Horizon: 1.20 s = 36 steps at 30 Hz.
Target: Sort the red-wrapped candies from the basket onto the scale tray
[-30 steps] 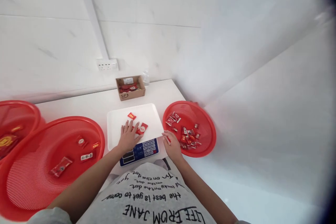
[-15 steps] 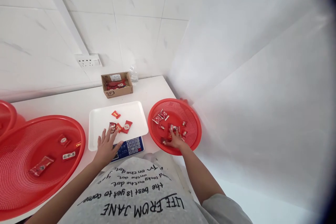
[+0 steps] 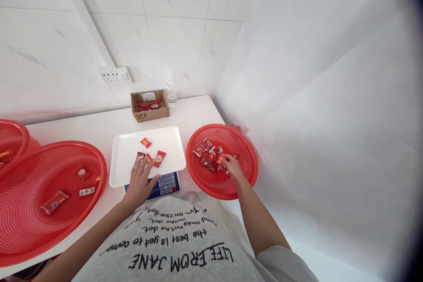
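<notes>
A white tray [image 3: 125,172] lies on a blue scale [image 3: 165,185] and carries several small red packets [image 3: 159,158]. My left hand [image 3: 140,183] rests open on the tray's near edge, fingers spread, close to those packets. To the right, a red mesh basket [image 3: 246,172] holds a heap of red packets [image 3: 208,163]. My right hand [image 3: 231,166] reaches into that basket with its fingers pinched among the packets; what they hold I cannot make out.
A large red basket [image 3: 20,229] with a few packets sits at the left, another red basket [image 3: 13,130] behind it. A cardboard box [image 3: 150,116] with red packets and a clear bottle [image 3: 171,92] stand by the tiled wall. A white wall closes the right side.
My right hand went from the scale's right side into the right basket and now sits deeper among the packets. My left hand slid back from mid-tray to the tray's near edge.
</notes>
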{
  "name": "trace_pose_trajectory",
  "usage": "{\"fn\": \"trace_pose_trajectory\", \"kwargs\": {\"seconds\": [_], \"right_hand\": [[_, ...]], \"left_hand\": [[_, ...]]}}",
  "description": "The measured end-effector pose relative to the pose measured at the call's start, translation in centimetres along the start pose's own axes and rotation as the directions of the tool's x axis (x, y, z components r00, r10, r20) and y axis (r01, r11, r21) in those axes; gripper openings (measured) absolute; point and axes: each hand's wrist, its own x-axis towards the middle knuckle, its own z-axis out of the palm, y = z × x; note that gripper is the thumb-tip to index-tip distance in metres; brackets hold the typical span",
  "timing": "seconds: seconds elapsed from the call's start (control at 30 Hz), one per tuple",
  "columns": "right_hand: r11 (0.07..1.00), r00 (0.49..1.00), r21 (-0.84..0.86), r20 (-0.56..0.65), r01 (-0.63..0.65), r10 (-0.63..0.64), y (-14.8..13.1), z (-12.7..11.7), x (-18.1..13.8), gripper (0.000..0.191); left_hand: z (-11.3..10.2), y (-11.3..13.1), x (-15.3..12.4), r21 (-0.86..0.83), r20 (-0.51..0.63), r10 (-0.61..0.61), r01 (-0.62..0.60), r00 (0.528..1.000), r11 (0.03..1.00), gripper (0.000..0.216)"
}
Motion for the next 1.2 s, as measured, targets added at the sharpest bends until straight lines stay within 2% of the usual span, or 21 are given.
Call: {"fn": "trace_pose_trajectory", "kwargs": {"seconds": [0.2, 0.47, 0.6, 0.67, 0.73, 0.8, 0.87, 0.93, 1.0, 1.1, 1.2], "right_hand": [[0.951, 0.994, 0.292, 0.0, -0.101, 0.106, -0.4, -1.4, -1.1, 0.028], [0.88, 0.987, 0.464, -0.064, -0.102, 0.148, -1.0, -1.6, -1.4, 0.027], [0.834, 0.99, 0.54, -0.017, -0.11, 0.142, -2.8, -1.0, -2.3, 0.03], [0.792, 0.993, 0.599, 0.059, -0.118, 0.103, -4.5, 0.3, -3.5, 0.032], [0.712, 0.982, 0.686, 0.189, -0.15, 0.025, -6.5, 2.3, -5.1, 0.036], [0.679, 0.948, 0.709, 0.312, -0.191, -0.059, -8.6, 4.7, -7.0, 0.036], [0.672, 0.895, 0.703, 0.425, -0.23, -0.138, -10.1, 7.0, -8.7, 0.032], [0.665, 0.836, 0.693, 0.516, -0.279, -0.186, -10.9, 8.8, -9.9, 0.03], [0.644, 0.804, 0.688, 0.565, -0.334, -0.186, -11.0, 9.8, -10.5, 0.03], [0.612, 0.822, 0.699, 0.553, -0.369, -0.135, -10.2, 10.1, -10.2, 0.029], [0.576, 0.849, 0.718, 0.522, -0.39, -0.075, -9.2, 9.3, -9.4, 0.026]], "left_hand": [[0.1, 0.4, 0.6, -0.017, -0.046, 0.063, -0.064, 0.997, 0.998, 0.051], [-0.3, 1.4, 1.5, -0.046, -0.048, 0.089, -0.091, 0.995, 0.995, 0.048], [-1.4, 2.4, 2.0, -0.193, 0.014, 0.055, -0.051, 0.998, 0.98, 0.047], [-2.1, 3.5, 2.1, -0.359, 0.125, 0.019, 0.027, 0.992, 0.933, 0.046], [-2.6, 4.9, 2.3, -0.541, 0.296, 0.012, 0.157, 0.955, 0.826, 0.046], [-2.5, 6.2, 2.5, -0.672, 0.424, 0.075, 0.257, 0.903, 0.695, 0.045], [-2.2, 7.2, 2.7, -0.732, 0.51, 0.117, 0.358, 0.852, 0.579, 0.044], [-1.8, 7.4, 2.8, -0.759, 0.546, 0.103, 0.439, 0.831, 0.48, 0.038], [-1.7, 7.2, 2.7, -0.763, 0.563, 0.063, 0.488, 0.824, 0.423, 0.036], [-2.1, 6.3, 2.5, -0.743, 0.568, -0.004, 0.514, 0.823, 0.429, 0.037], [-2.8, 5.3, 2.7, -0.743, 0.536, -0.074, 0.512, 0.841, 0.432, 0.034]]}}
